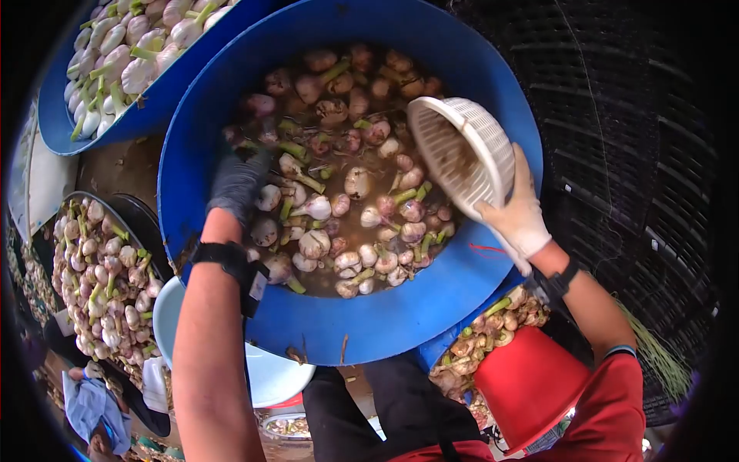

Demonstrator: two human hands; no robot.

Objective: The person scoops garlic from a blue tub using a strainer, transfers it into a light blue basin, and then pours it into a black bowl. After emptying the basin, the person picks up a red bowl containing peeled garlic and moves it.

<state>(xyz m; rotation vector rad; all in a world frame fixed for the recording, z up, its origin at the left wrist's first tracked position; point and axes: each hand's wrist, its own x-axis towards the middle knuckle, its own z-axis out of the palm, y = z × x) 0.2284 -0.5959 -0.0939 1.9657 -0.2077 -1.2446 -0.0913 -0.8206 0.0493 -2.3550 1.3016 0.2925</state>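
Observation:
A big blue tub [308,323] holds murky brown water with many garlic bulbs [356,183] in it, some with green stems. My right hand [517,204], in a white glove, is closed on the rim of a white plastic colander [493,146]. The colander is tilted over the right side of the tub, its slatted inside facing the water. My left hand [237,181], in a dark grey glove, is over the garlic at the tub's left side. Its fingers are smeared by motion and partly lost against the dark water.
Cleaner garlic fills another blue tub [92,138] at upper left. A heap of garlic [104,285] lies at left, near a pale blue basin [265,377]. A red bucket [531,385] stands at lower right beside more garlic. A person [96,408] is at lower left.

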